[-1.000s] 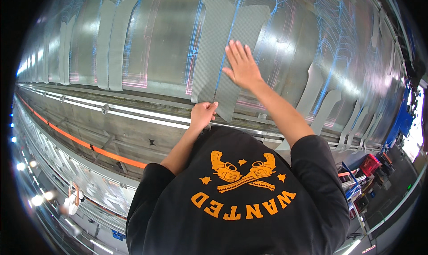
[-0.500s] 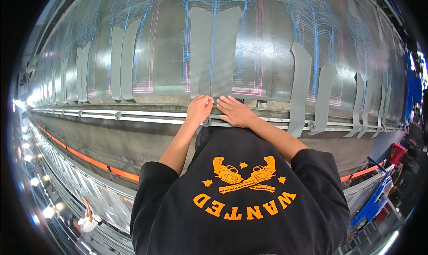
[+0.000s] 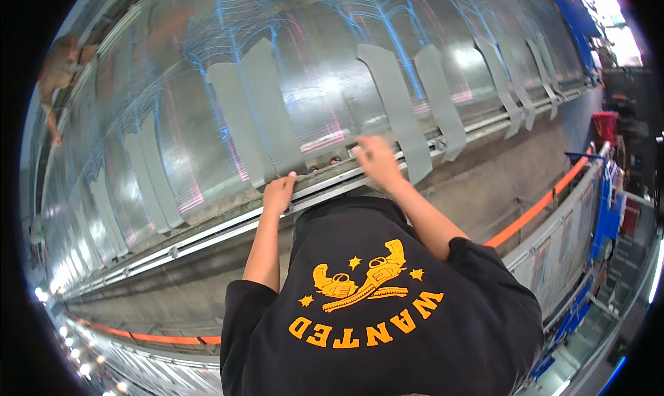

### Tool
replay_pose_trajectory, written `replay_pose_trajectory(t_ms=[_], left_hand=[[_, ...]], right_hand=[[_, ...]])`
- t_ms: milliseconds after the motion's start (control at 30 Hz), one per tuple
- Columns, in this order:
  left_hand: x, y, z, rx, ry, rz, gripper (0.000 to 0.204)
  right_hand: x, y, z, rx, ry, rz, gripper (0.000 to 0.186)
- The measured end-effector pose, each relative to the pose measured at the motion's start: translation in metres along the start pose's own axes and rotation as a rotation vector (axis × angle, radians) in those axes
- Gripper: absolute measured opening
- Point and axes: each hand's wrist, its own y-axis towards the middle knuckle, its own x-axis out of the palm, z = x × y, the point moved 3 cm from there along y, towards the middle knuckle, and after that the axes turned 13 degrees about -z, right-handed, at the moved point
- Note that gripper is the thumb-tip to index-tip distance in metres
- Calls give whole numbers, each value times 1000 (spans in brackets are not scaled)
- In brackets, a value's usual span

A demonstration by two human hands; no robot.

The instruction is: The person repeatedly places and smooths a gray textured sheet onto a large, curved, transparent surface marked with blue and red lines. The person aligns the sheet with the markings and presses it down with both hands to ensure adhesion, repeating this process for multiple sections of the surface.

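A pair of grey strips [image 3: 249,116], one beside the other, lies on the long metal table [image 3: 315,95]. My left hand [image 3: 279,194] is at their near end, by the table's edge. Its thumb stands apart from the fingers, and I see nothing held in it. To the right, my right hand [image 3: 377,163] is raised over the table edge, slightly blurred, with fingers stretched and nothing in them. Close beside it, another grey strip [image 3: 398,105] hangs its near end over the rail. Blue and pink lines cross the table and the paired strips.
A metal double rail [image 3: 173,252] runs along the table's near side. More grey strips [image 3: 152,178] lie in pairs to both sides. Behind me stretches an orange band [image 3: 539,213] beside another long table. Another person [image 3: 61,74] is at the far left; a red container [image 3: 604,127] stands right.
The view has turned and shifted right along the table. My hands have parted: the right one has left the paired strips and moved right, while the left stays at their near end.
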Motion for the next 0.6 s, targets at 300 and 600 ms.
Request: replay_pose_trajectory(t_ms=[300, 600], left_hand=[[-4, -36, 54, 130, -124, 269, 58], [40, 18, 176, 101, -751, -290, 66]], right_hand=[[-65, -159, 177, 902, 343, 362, 59], [-88, -111, 110, 715, 1227, 7, 32]])
